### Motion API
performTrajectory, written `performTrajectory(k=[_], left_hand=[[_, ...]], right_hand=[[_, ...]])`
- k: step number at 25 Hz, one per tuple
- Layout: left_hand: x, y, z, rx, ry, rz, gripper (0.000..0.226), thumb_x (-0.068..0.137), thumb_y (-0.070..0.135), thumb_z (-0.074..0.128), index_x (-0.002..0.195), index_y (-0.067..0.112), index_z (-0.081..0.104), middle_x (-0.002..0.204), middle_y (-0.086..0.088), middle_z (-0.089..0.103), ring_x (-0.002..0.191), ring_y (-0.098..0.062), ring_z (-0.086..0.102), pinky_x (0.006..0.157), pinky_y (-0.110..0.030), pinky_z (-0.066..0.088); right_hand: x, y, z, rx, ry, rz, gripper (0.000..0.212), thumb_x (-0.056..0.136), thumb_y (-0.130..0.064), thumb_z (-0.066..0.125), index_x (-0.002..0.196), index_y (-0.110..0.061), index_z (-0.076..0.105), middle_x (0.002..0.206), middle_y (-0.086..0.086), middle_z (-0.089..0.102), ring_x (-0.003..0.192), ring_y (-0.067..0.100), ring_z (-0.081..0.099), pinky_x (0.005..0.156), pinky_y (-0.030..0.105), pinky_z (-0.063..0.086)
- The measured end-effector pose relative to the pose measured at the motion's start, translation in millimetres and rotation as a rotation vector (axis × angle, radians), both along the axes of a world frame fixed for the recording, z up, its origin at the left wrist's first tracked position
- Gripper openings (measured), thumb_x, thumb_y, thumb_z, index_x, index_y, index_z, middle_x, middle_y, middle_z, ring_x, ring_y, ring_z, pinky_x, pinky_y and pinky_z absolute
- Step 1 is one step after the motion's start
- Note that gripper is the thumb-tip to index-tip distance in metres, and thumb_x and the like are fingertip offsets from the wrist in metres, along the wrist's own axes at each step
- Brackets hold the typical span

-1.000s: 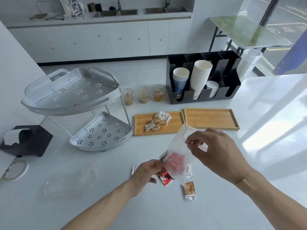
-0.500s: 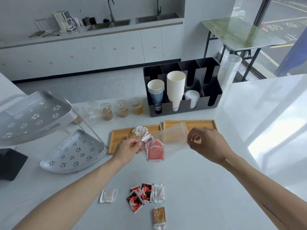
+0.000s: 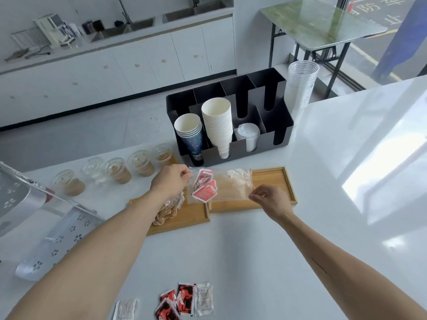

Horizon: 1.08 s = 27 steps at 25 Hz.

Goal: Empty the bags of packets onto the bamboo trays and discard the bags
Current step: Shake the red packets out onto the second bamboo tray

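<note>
a clear zip bag (image 3: 221, 184) hangs stretched sideways over the two trays, red packets (image 3: 204, 189) bunched at its left end. the left hand (image 3: 172, 181) pinches the left corner, the right hand (image 3: 269, 199) pinches the right edge. the left tray (image 3: 184, 219) holds brown packets (image 3: 167, 210); the right tray (image 3: 277, 185) looks bare. packet print is unreadable. loose packets (image 3: 182, 300) lie on the near desk (image 3: 335, 181); a cup holder (image 3: 231, 121) stands behind.
</note>
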<state>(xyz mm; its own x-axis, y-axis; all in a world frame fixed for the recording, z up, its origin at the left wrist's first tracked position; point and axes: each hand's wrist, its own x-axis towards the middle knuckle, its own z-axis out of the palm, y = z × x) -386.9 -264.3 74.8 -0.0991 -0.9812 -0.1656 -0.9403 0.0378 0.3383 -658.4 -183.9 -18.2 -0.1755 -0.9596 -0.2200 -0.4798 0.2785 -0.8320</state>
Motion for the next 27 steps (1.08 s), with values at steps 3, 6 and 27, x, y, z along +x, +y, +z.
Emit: performTrajectory(k=[3,6,27], left_hand=[[-21,-15,0,-0.04,-0.046,-0.054,0.017,0.094,0.033,0.053,0.083,0.028,0.065,0.089,0.0,0.071,0.081,-0.025,0.063,0.074,-0.041,0.056],[-37,-25,6,-0.091,-0.093,-0.109,0.017,0.094,0.029,0.052,0.087,0.024,0.067,0.092,-0.002,0.071,0.087,-0.03,0.062,0.075,-0.041,0.055],[-69,-47,49,-0.167,-0.201,-0.25,0.02,0.096,0.029,0.041,0.093,0.023,0.061,0.093,0.0,0.068,0.078,-0.027,0.059,0.068,-0.037,0.05]], right_hand=[[-3,-4,-18,0.025,-0.038,-0.06,0.013,0.086,-0.031,0.068,0.086,-0.021,0.076,0.083,-0.009,0.069,0.083,0.01,0.063,0.064,0.017,0.043],[-2,-7,-33,0.084,-0.077,-0.123,0.019,0.088,-0.03,0.066,0.095,-0.015,0.077,0.088,-0.003,0.072,0.087,0.015,0.064,0.072,0.024,0.044],[28,-24,-31,0.243,-0.442,-0.228,0.02,0.091,-0.025,0.065,0.076,-0.014,0.072,0.083,0.004,0.073,0.064,0.012,0.051,0.054,0.021,0.035]])
